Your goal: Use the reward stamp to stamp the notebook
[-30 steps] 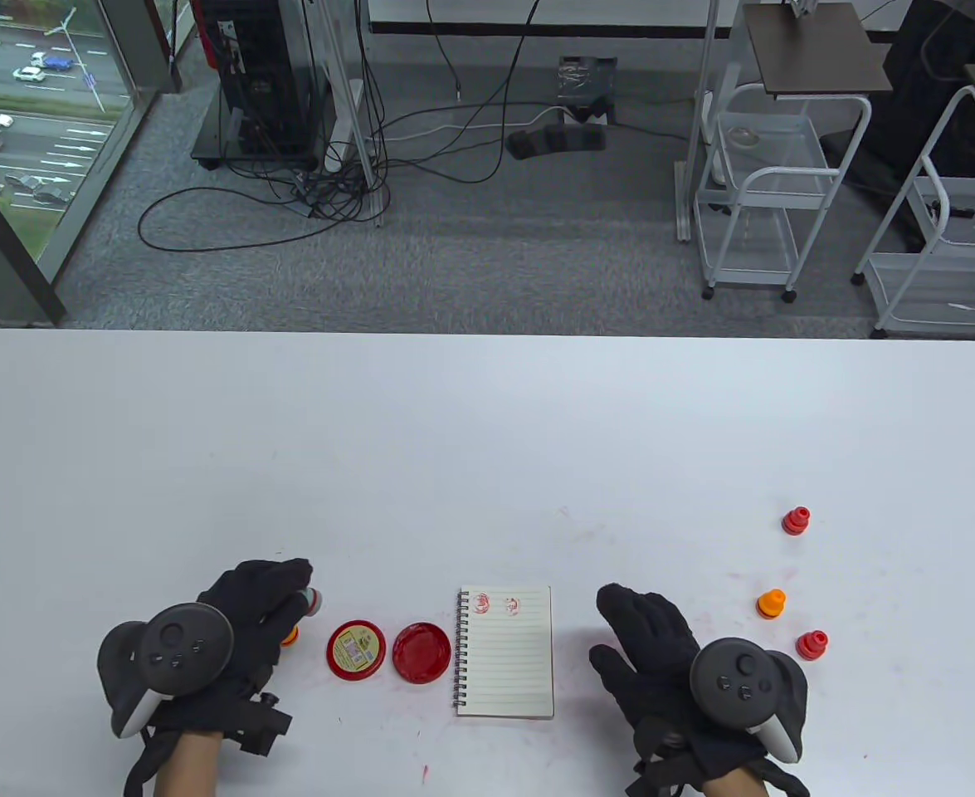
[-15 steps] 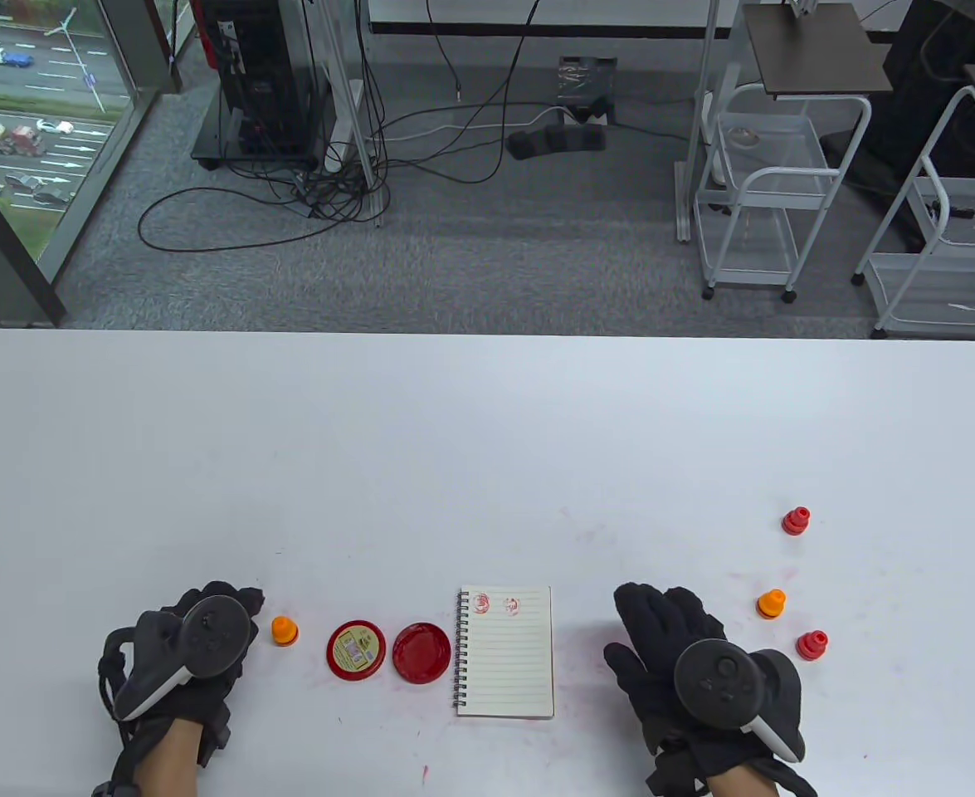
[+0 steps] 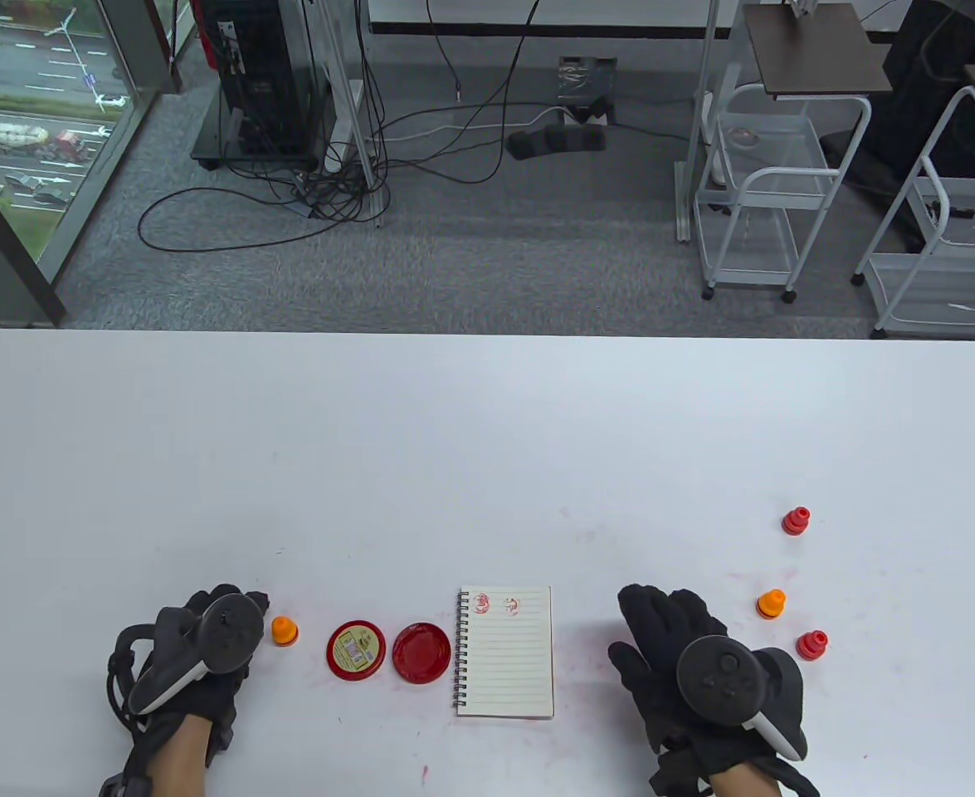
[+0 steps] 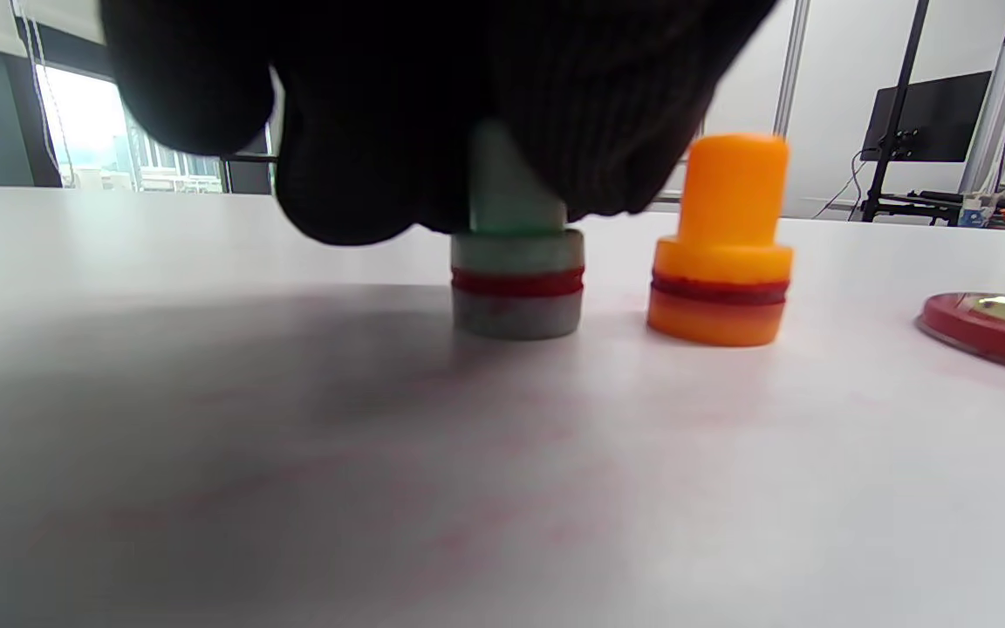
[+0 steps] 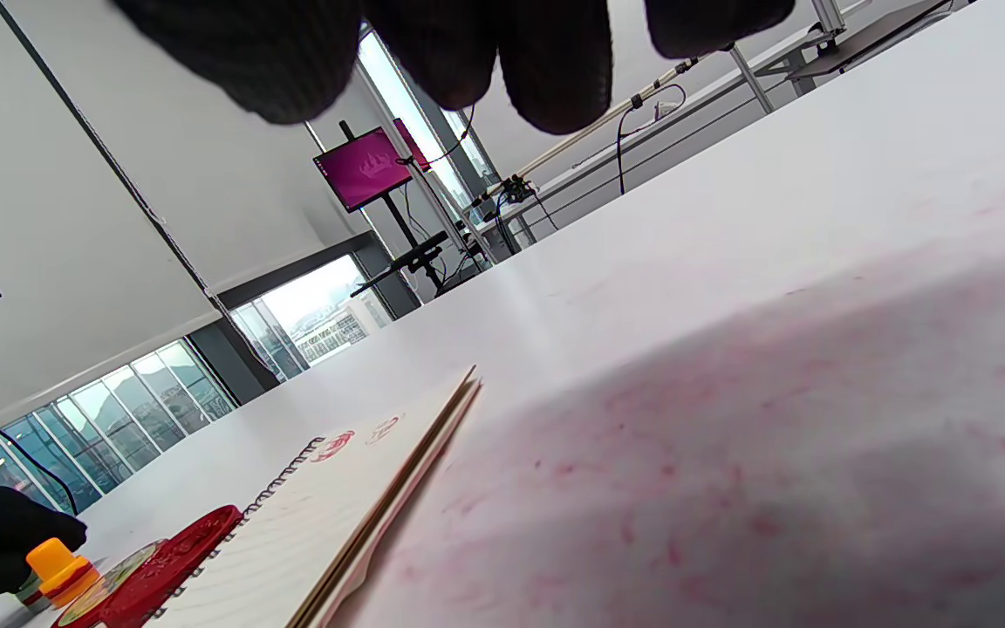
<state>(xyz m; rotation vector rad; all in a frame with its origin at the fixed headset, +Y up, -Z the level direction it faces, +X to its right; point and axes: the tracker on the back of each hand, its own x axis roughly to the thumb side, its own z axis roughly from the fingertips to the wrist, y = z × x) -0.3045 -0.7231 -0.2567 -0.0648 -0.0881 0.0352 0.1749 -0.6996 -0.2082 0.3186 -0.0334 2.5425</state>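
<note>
Left hand (image 3: 205, 664) on a hidden stamp, spiral notebook (image 3: 505, 652) mid-bench.
Only the left wrist view shows its fingers gripping a grey-green stamp (image 4: 517, 283) standing just beside the orange stamp (image 4: 721, 253); the right hand (image 3: 686, 664) lies spread, holding nothing, right of the notebook.

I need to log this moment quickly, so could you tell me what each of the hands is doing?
Left hand: grips the green-and-white stamp standing on the table.
Right hand: open, holding nothing.
</note>
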